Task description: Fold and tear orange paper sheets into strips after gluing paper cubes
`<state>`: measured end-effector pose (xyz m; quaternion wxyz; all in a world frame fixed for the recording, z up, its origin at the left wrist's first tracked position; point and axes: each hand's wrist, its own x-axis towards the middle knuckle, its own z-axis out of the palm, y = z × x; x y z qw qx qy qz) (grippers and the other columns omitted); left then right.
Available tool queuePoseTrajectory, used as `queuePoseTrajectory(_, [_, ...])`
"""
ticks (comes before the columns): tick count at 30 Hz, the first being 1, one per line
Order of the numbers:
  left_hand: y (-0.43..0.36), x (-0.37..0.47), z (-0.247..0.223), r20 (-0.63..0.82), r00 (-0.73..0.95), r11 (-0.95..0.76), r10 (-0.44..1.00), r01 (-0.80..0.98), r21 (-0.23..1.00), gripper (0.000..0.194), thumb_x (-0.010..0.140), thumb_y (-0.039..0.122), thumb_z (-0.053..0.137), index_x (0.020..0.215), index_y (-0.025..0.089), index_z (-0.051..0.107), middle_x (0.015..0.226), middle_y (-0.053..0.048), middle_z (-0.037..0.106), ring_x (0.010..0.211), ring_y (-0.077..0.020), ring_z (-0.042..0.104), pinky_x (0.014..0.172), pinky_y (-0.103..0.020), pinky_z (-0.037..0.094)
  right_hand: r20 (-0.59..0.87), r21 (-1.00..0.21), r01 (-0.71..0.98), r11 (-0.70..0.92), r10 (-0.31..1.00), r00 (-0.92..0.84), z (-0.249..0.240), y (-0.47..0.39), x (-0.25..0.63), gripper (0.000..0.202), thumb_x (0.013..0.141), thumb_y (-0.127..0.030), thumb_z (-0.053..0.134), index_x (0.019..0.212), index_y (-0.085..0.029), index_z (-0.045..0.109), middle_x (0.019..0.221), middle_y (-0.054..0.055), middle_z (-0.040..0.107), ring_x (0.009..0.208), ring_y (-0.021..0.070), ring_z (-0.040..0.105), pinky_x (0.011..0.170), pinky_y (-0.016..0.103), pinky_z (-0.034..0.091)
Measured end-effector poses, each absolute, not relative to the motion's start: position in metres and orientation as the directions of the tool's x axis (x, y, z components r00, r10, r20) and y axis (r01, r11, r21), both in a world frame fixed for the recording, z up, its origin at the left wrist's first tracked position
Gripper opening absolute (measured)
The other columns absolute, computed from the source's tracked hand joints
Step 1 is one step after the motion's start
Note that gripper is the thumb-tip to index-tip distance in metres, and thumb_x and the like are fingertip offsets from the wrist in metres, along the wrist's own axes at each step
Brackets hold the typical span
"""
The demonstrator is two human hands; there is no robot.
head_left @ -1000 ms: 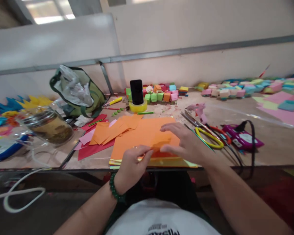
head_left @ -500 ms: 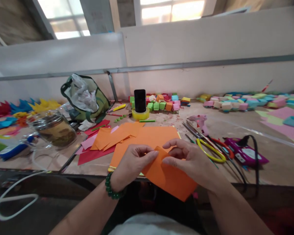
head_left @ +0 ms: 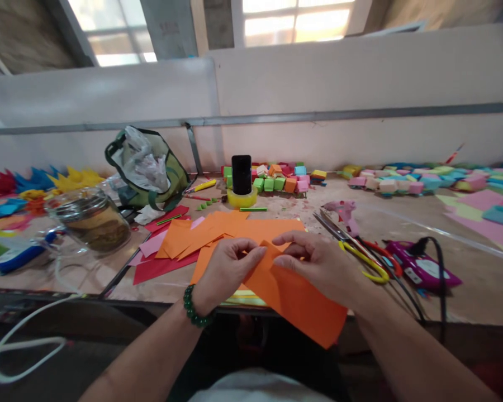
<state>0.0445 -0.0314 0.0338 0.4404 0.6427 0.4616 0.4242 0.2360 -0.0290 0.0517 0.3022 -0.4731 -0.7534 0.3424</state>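
Both my hands hold one orange paper sheet [head_left: 297, 301] above the table's near edge. My left hand [head_left: 226, 268], with a green bead bracelet on its wrist, pinches the sheet's upper corner. My right hand [head_left: 318, 262] pinches the same corner from the other side, fingers touching the left hand's. The sheet hangs down toward my lap. Under the hands lies a stack of orange paper [head_left: 268, 229] on yellow sheets, with smaller orange pieces [head_left: 193, 231] to its left.
Scissors with yellow handles [head_left: 360, 257], a pink glue gun [head_left: 343, 212] and a purple device with a black cord [head_left: 419, 268] lie to the right. A phone on a tape roll [head_left: 241, 178], coloured paper cubes [head_left: 280, 176], a green bag [head_left: 146, 167] and a glass jar [head_left: 92, 223] stand behind and left.
My hands lifted one orange sheet off the stack and pulled it toward me over the table's edge. Both hands now pinch its top corner. The camera tilted up slightly.
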Motion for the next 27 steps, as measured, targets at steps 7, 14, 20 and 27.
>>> queuePoseTrajectory(7, [0.000,0.034,0.021,0.471,0.207,-0.448,0.858,0.750,0.486,0.023,0.086,0.022,0.053,0.105,0.016,0.066,0.096,-0.007,0.068,0.084,-0.0199,0.060,0.074,-0.032,0.048,0.103,-0.599,0.727,0.335,0.933,-0.345,0.047,0.032,0.221,0.026,0.079,-0.027,0.063,0.102,-0.014,0.066,0.069,0.001,0.070,0.062,0.0138,0.060,0.054,0.022,0.041])
queuePoseTrajectory(14, [-0.007,0.024,-0.007,0.336,0.525,-0.601,0.782,0.779,0.179,0.039,0.075,-0.001,0.049,0.105,0.017,0.067,0.095,-0.005,0.071,0.092,-0.0218,0.056,0.086,-0.034,0.047,0.009,-0.527,0.813,0.248,0.958,-0.286,0.006,0.069,0.218,0.026,0.075,-0.017,0.068,0.099,-0.009,0.069,0.079,0.009,0.073,0.067,0.0174,0.064,0.057,0.023,0.044])
queuePoseTrajectory(20, [-0.016,0.025,-0.011,0.280,0.553,-0.594,0.785,0.800,0.087,0.033,0.083,0.006,0.046,0.108,0.015,0.065,0.108,-0.009,0.068,0.099,-0.0248,0.053,0.087,-0.040,0.043,0.007,-0.513,0.823,0.243,0.960,-0.279,-0.004,0.072,0.220,0.027,0.077,-0.021,0.068,0.102,-0.013,0.069,0.085,0.008,0.075,0.073,0.0183,0.066,0.063,0.023,0.046])
queuePoseTrajectory(27, [-0.042,0.050,-0.006,0.233,0.660,-0.696,0.714,0.707,0.129,0.049,0.090,0.041,0.044,0.130,0.013,0.051,0.126,-0.012,0.060,0.118,-0.0281,0.047,0.105,-0.047,0.028,0.002,-0.508,0.823,0.253,0.956,-0.293,-0.007,0.073,0.219,0.028,0.079,-0.020,0.068,0.105,-0.011,0.068,0.083,0.008,0.075,0.076,0.0185,0.067,0.066,0.024,0.046])
